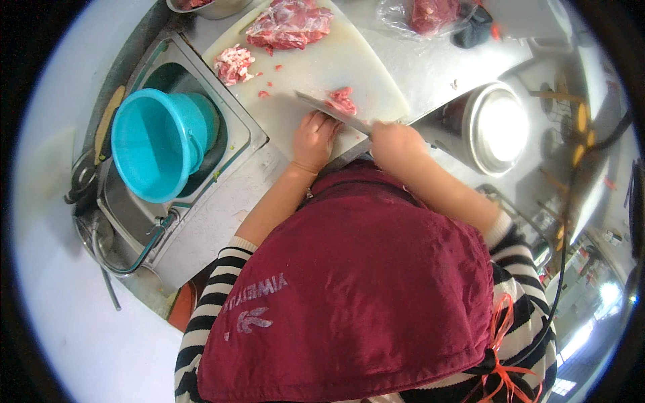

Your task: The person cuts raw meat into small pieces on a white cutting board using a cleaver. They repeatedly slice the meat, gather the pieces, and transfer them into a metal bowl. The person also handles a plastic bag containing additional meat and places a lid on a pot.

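My right hand (395, 147) is closed round the handle of a kitchen knife (330, 112), whose blade points up and left over the near part of a white cutting board (373, 75). Beside the blade, my left hand (315, 138) rests on the board with bent fingers, pressing on a piece of raw meat that they mostly hide. Cut strips of red meat (343, 99) lie just past the blade. A large piece of raw meat (289, 24) sits at the board's far end, with a pile of pale, fatty trimmings (234, 64) to its left. Small scraps are scattered between.
A turquoise bucket (151, 146) stands in the steel sink (247, 126) at left, near a curved faucet (151, 242). At the far side are a metal bowl (211, 9) and meat in a clear plastic bag (393, 17). A round metal container (496, 128) stands at right.
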Demonstrator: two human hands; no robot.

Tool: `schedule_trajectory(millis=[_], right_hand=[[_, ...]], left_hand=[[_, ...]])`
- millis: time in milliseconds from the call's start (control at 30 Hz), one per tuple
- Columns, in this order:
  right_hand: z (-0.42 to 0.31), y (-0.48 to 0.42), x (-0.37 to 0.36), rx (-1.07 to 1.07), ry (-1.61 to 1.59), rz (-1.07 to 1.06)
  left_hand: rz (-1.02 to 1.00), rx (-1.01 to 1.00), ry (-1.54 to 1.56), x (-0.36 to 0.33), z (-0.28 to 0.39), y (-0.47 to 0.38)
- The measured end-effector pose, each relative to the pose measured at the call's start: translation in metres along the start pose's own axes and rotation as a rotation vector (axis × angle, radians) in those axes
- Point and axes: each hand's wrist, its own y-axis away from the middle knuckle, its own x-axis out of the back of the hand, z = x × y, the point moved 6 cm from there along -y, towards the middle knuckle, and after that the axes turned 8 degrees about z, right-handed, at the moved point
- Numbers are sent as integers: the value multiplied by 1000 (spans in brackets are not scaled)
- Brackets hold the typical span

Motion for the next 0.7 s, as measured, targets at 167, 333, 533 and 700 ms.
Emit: schedule_trajectory(millis=[167, 333, 533, 700], right_hand=[[5, 7, -9, -70, 7, -38], [-23, -26, -6, 96, -13, 51], [4, 22, 5, -60, 4, -37], [-14, -39, -38, 99, -42, 37]], left_hand=[[-54, 61, 5, -2, -4, 3], [-39, -3, -40, 2, 1, -1], [1, 47, 17, 2, 2, -2], [-47, 53, -20, 5, 1, -3]])
